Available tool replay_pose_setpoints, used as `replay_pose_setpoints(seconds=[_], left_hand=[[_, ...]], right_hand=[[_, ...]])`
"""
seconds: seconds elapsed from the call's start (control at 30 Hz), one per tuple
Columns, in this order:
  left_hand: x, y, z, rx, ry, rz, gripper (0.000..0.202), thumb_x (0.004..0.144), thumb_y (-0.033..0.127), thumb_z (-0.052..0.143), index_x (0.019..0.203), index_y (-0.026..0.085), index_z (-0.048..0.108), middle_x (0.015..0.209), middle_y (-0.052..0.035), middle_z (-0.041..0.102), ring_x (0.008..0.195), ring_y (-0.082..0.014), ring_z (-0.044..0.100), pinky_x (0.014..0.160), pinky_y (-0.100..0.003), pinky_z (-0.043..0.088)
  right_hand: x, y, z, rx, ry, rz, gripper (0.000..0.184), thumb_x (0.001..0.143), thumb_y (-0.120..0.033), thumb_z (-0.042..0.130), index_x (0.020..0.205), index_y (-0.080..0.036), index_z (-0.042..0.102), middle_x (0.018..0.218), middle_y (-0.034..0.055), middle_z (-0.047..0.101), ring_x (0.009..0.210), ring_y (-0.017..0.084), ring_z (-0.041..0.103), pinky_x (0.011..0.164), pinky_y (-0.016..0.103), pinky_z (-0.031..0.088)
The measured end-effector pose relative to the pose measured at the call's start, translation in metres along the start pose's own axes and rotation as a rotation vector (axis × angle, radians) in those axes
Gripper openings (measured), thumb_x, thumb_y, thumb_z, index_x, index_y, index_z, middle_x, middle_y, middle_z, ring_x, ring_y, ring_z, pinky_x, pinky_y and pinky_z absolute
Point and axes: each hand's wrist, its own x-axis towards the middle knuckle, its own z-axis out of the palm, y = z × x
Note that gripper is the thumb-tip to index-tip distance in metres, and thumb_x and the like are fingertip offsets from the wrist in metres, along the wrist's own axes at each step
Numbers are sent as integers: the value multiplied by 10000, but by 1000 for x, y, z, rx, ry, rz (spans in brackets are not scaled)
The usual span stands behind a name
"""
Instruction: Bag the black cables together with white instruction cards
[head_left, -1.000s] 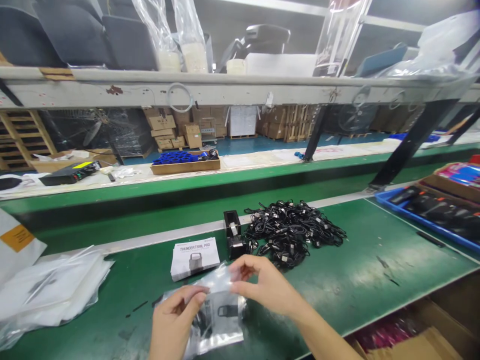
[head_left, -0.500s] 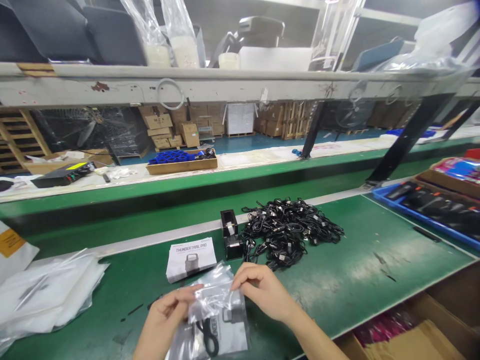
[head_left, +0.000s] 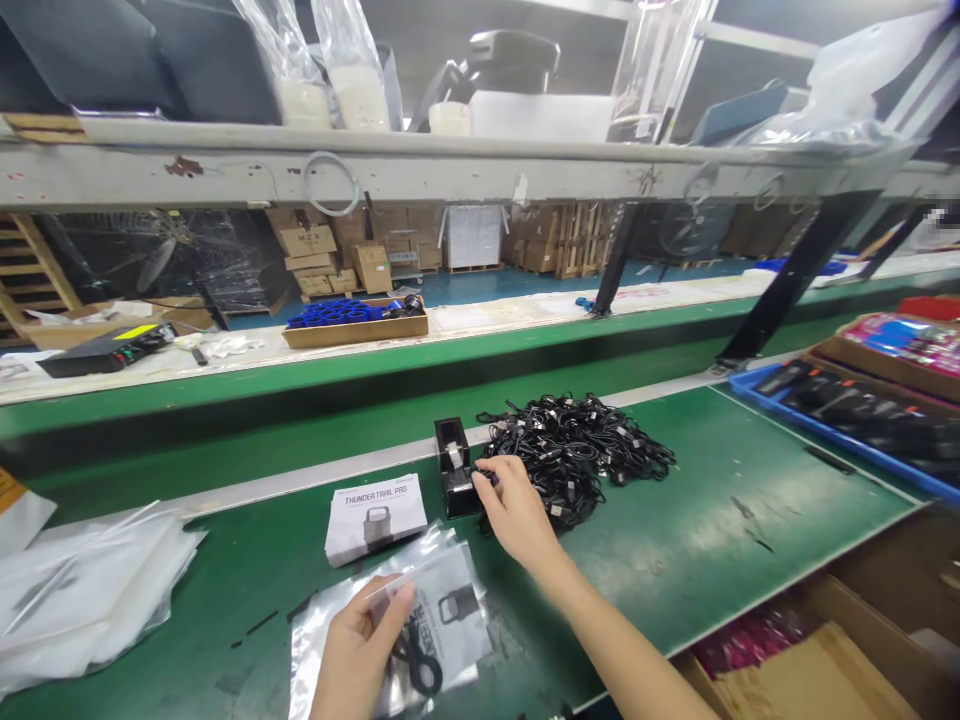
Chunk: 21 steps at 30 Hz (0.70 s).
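Note:
My left hand [head_left: 358, 650] pins a clear plastic bag [head_left: 457, 610] to the green bench, fingers closed on its upper edge. Inside the bag lie a printed booklet and a coiled black cable. My right hand [head_left: 513, 508] has reached forward to the black tape dispenser [head_left: 452, 468], its fingertips pinched at the dispenser's front; whether they hold tape I cannot make out. A stack of white "Thunder Trail Pro" booklets [head_left: 373, 515] lies just left of the dispenser. A heap of black coiled cables [head_left: 577, 455] sits right behind my right hand.
A pile of empty clear bags [head_left: 82, 590] lies at the left. A blue tray of black devices [head_left: 847, 410] stands at the right. Open cardboard boxes [head_left: 810, 660] sit below the bench's front edge. A second green bench and a shelf run across behind.
My right hand let go of the bag's top and moved forward to the tape dispenser. The left hand lowered the bag flat onto the bench.

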Motion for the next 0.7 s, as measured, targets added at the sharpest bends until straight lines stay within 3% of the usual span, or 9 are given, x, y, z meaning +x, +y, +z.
replay_pose_setpoints(seconds=[0.1, 0.2, 0.3, 0.43, 0.5, 0.57, 0.7], left_hand=[[0, 0, -1, 19, 37, 5, 338, 563, 438, 723, 776, 181, 669, 698, 5, 682, 738, -173, 612, 685, -229, 448], [0, -1, -1, 30, 60, 14, 368, 545, 452, 727, 786, 180, 663, 680, 8, 673, 737, -175, 609, 679, -221, 440], [1, -3, -3, 2, 41, 4, 375, 561, 461, 713, 806, 186, 641, 656, 17, 663, 679, -165, 599, 643, -228, 443], [3, -5, -4, -26, 12, -40, 380, 600, 463, 688, 849, 189, 604, 646, 21, 654, 661, -165, 594, 661, -259, 448], [4, -5, -4, -33, 8, -49, 388, 611, 472, 677, 862, 189, 589, 680, 4, 670, 704, -183, 608, 699, -284, 447], [5, -4, -4, -22, 24, -35, 390, 619, 493, 660, 853, 190, 583, 691, -6, 674, 720, -197, 611, 710, -299, 440], [5, -2, -5, 58, 83, 17, 405, 640, 531, 619, 860, 193, 572, 686, -3, 659, 682, -194, 585, 671, -295, 424]], right_hand=[[23, -2, 8, 2, -54, 62, 233, 760, -365, 540, 661, -164, 604, 785, 49, 576, 680, 179, 594, 687, 315, 434], [31, -3, 13, 95, -131, 117, 224, 753, -370, 539, 664, -168, 582, 674, 1, 585, 545, 136, 601, 570, 260, 446], [21, -3, 15, 195, -158, 155, 277, 803, -414, 453, 777, -167, 576, 737, 8, 609, 604, 130, 634, 567, 235, 463], [-2, 3, 24, 219, -95, 138, 283, 768, -407, 507, 638, -165, 576, 974, 70, 582, 993, 187, 555, 782, 260, 436], [-9, 8, 29, 189, -43, 125, 260, 739, -369, 540, 574, -169, 553, 1057, 86, 522, 1049, 202, 500, 804, 259, 416], [-15, 13, 31, 146, -5, 122, 237, 727, -331, 546, 551, -174, 524, 1001, 85, 507, 929, 199, 534, 762, 279, 418], [-30, 11, 19, 95, -20, 132, 249, 733, -292, 534, 519, -188, 460, 652, 8, 484, 612, 154, 503, 649, 294, 401]])
